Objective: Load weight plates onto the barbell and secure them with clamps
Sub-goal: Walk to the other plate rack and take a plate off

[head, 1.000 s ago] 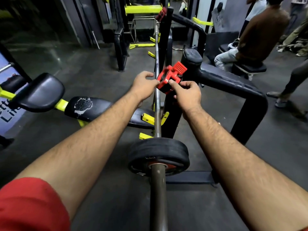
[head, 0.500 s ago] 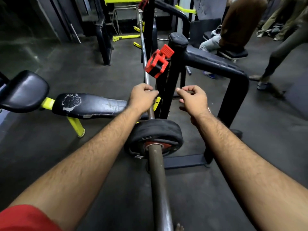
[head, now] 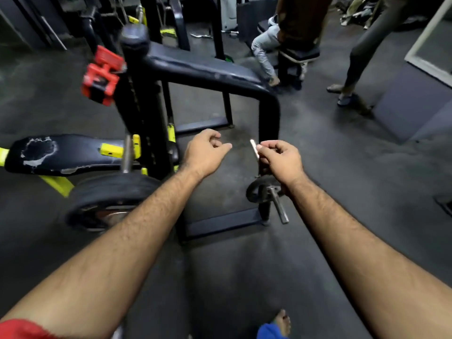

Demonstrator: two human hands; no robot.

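Nearest: a red sleeve (head: 22, 330) at the lower left edge, and a bare foot with a blue cuff (head: 276, 325) at the bottom on the dark floor (head: 342, 167). Both bare forearms reach forward over the floor.

Left hand (head: 204, 152): fingers loosely curled, narrow gap, nothing in them, touching nothing; it hangs just right of the rack upright (head: 144, 123).

Right hand (head: 281, 159): fingers pinched on a small pale stick-like object (head: 254, 148), blurred, kind not clear. Under its wrist, a small dark plate (head: 256, 192) sits on a short steel peg (head: 278, 206) low on the rack frame.

Left of the left forearm: a large black weight plate (head: 107, 199) loaded on the barbell (head: 127, 152); only a short run of steel shows above the plate, the rest hidden by the arm. No hand touches plate or bar.

Beyond it: a worn black bench pad (head: 61, 152) on yellow brackets.

Further up: a red clamp (head: 101, 74), blurred, just left of the upright, well apart from the plate; whether it sits around the bar I cannot tell.

Far: a seated person (head: 288, 33) on a bench, and another person's leg (head: 362, 50) at the upper right.
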